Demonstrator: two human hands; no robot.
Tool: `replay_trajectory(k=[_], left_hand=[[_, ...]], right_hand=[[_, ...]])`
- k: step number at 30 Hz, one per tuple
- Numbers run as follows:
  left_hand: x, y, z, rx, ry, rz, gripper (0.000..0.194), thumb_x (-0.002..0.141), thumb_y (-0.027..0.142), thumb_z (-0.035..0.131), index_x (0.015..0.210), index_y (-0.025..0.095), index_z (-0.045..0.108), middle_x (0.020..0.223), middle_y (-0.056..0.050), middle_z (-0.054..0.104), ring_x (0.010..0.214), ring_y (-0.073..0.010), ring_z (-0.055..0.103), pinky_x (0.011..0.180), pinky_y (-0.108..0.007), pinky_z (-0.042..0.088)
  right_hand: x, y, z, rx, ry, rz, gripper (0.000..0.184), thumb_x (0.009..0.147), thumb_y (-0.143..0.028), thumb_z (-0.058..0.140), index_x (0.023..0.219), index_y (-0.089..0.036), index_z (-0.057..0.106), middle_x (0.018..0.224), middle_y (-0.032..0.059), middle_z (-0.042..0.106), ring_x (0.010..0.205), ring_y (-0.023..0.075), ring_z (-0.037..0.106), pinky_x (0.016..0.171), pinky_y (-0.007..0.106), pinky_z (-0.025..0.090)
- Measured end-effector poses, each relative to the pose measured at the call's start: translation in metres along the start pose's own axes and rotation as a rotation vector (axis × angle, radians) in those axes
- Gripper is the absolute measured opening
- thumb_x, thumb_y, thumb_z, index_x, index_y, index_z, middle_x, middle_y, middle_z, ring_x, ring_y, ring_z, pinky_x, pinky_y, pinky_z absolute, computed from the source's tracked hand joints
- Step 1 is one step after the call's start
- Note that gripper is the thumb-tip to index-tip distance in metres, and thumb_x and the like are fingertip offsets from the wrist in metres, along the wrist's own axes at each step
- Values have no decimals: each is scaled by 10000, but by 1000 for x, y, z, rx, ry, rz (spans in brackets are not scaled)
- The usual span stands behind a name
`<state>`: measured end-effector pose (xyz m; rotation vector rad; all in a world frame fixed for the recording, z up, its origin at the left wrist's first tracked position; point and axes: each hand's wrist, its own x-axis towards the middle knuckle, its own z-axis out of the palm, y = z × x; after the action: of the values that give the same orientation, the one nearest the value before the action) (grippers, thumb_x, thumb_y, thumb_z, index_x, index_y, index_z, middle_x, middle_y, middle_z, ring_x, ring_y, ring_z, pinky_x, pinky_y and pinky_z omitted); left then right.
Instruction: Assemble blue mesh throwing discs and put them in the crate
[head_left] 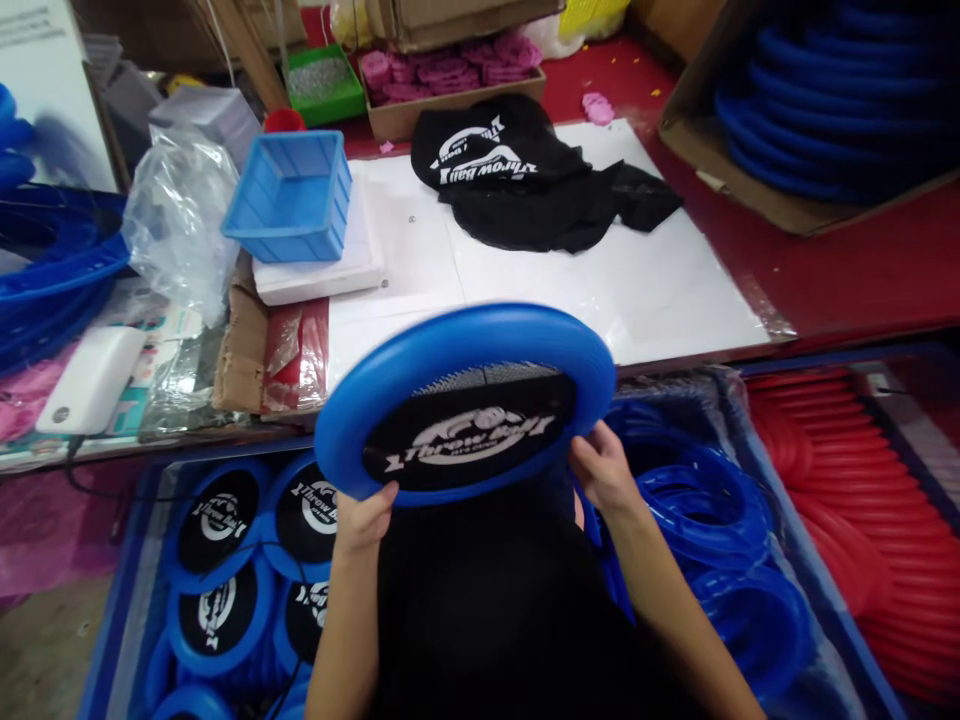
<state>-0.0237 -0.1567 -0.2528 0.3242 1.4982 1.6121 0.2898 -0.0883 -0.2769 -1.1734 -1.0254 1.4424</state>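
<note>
A blue ring paddle (pixel 469 425) with a black fabric centre printed "Throw Ball" is held up in front of me, tilted, over the table's near edge. My left hand (pixel 367 515) grips its lower left rim, thumb on the front face. At the lower right rim my right hand (pixel 604 465) holds it the same way. The fingers behind the rim are mostly hidden. Beyond the paddle, a pile of black fabric pieces (pixel 517 185) with the same white print lies on a white sheet (pixel 420 260).
A blue plastic basket (pixel 292 245) sits on a white box, left. Pink pieces fill a carton (pixel 450 115) behind. Blue rings stack in a box (pixel 795 215) at right. Below are finished-looking paddles (pixel 217 515), loose blue rings (pixel 705 510) and red rings (pixel 862 520).
</note>
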Motion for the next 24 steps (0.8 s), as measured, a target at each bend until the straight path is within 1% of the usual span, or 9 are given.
replay_trajectory(k=[2,4,7,9,12,14,16,18,24], left_hand=[[4,11,-13,163,-53,119,477,367,206,944,802,206,750,737,-18,742,775,-260,744,807,-371,633],[7,29,-15,327,-225,197,390,365,176,936,714,202,763,685,-32,746,685,-270,736,715,-364,634],[6,61,4,495,-659,249,330,472,162,883,794,230,856,833,-87,828,797,-356,790,795,-422,653],[3,77,24,581,-771,326,332,586,136,805,879,270,886,932,-75,844,889,-352,808,894,-431,643],[1,85,44,651,-838,444,367,665,123,735,951,293,891,958,-59,845,903,-320,820,916,-406,639],[2,83,49,668,-863,510,358,687,131,724,962,290,890,950,-57,846,866,-302,824,871,-375,646],[3,79,48,675,-859,547,335,701,138,724,954,284,888,942,-55,846,836,-290,823,831,-353,648],[3,78,46,684,-827,551,309,700,147,732,933,279,886,927,-54,845,821,-287,820,811,-349,649],[3,85,43,747,-795,634,266,700,155,713,890,258,868,881,-33,842,771,-256,812,786,-318,641]], right_hand=[[5,-17,-17,-48,1,-104,571,758,-626,879,1165,-260,718,1025,52,806,941,277,778,833,399,653],[10,-47,-27,-211,-61,-214,573,779,-559,891,1249,-280,721,1165,63,792,1039,291,765,892,412,648],[14,-103,-23,-512,-226,-481,625,863,-490,846,1424,-285,665,1408,115,699,1315,350,651,1123,515,544],[12,-136,-9,-754,-326,-668,632,873,-391,855,1462,-310,643,1429,119,684,1366,361,608,1190,568,477],[9,-165,16,-966,-608,-793,536,979,-319,728,1501,-290,607,1327,118,735,1240,317,685,1105,516,552],[8,-170,27,-1019,-693,-820,473,1030,-314,646,1493,-235,594,1264,127,754,1130,281,720,998,453,597],[9,-170,33,-1043,-698,-863,412,1042,-303,623,1434,-178,607,1216,136,765,1058,264,731,962,437,591],[11,-167,35,-1052,-684,-918,351,1034,-268,623,1364,-149,623,1160,131,779,1022,257,740,1006,464,553],[14,-160,39,-1046,-632,-948,320,1004,-217,621,1321,-173,627,1127,108,788,979,252,748,1040,500,495]])
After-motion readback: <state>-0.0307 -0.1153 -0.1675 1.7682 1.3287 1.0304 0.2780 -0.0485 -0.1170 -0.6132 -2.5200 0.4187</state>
